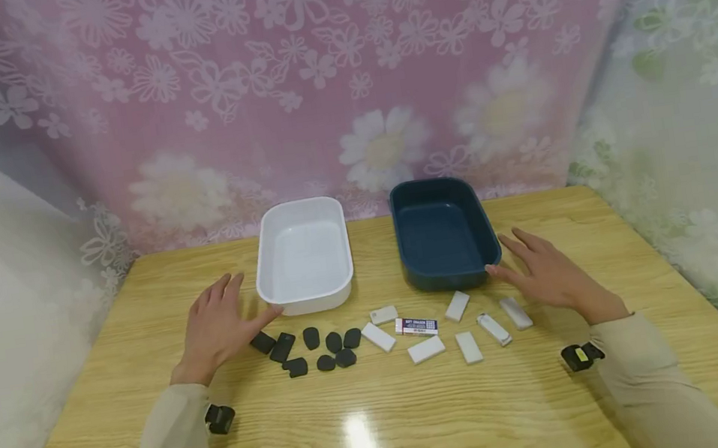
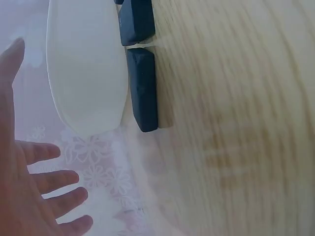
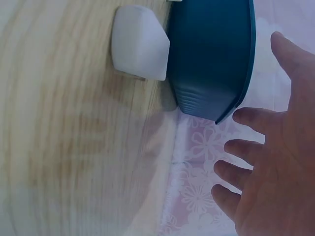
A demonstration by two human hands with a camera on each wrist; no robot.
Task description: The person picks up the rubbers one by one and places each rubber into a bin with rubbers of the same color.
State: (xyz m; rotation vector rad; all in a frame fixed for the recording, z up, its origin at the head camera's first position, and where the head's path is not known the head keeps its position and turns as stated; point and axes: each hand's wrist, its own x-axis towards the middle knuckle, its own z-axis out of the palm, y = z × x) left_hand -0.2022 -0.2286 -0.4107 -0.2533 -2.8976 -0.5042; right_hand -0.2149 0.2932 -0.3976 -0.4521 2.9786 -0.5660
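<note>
My left hand (image 1: 217,324) is spread beside the white plastic basin (image 1: 304,261), thumb tip near its front left corner. My right hand (image 1: 545,271) mirrors it beside the dark blue basin (image 1: 446,239), thumb close to the front right corner. Both hands hold nothing. In front of the white basin lie several black erasers (image 1: 283,347), some blocky and some rounded; two blocky ones (image 2: 142,91) show large in the left wrist view. White erasers (image 1: 426,350) lie scattered to the right, one in a printed sleeve (image 1: 416,326). A worn white eraser (image 3: 139,43) appears in the right wrist view.
Everything stands on a wood-grain table (image 1: 293,444). A pink flowered curtain (image 1: 290,112) hangs right behind the basins, with pale cloth (image 1: 3,316) at the left and flowered cloth (image 1: 704,209) at the right. Each wrist wears a small black camera (image 1: 220,419).
</note>
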